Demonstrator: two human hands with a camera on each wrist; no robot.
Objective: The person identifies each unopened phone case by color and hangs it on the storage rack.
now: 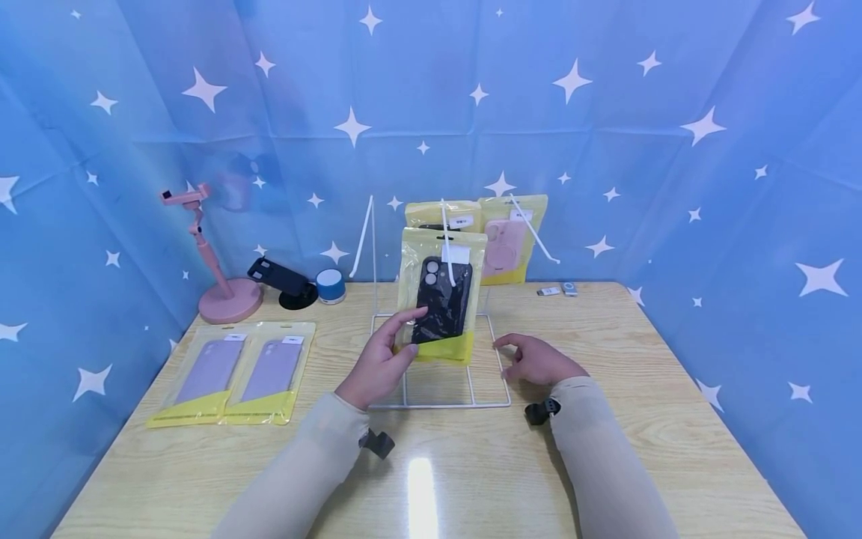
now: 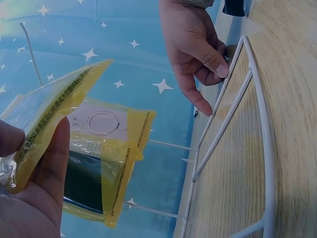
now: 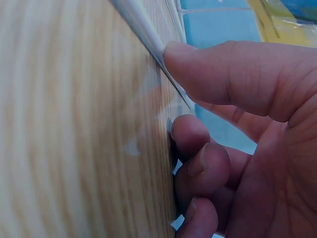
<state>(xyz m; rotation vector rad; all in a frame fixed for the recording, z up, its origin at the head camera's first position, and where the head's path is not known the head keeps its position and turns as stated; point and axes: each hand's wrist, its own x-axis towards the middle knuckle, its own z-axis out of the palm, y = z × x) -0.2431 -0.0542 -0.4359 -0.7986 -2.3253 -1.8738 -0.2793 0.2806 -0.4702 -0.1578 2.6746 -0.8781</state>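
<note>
My left hand [image 1: 385, 363] pinches the lower left edge of a clear and yellow bag [image 1: 407, 281] holding a black phone case [image 1: 441, 303]. The bag's top slot is at the middle prong [image 1: 447, 247] of a white wire display rack [image 1: 438, 406], and the prong's tip shows in front of the bag. Low at the right, my right hand [image 1: 539, 361] touches the side wire of the rack's base, thumb tip against it, other fingers loosely bent by the tabletop. Behind hang another bag [image 1: 431, 212] with a dark case and a bag [image 1: 515, 275] with a pink case [image 1: 501, 245].
Two bags with purple phone cases [image 1: 210, 368] lie at the left. Behind them stand a pink phone stand [image 1: 230, 301], a black phone on a stand [image 1: 279, 277] and a small blue speaker [image 1: 331, 287]. Small USB sticks [image 1: 548, 291] lie at the back right. A starry blue curtain surrounds the table.
</note>
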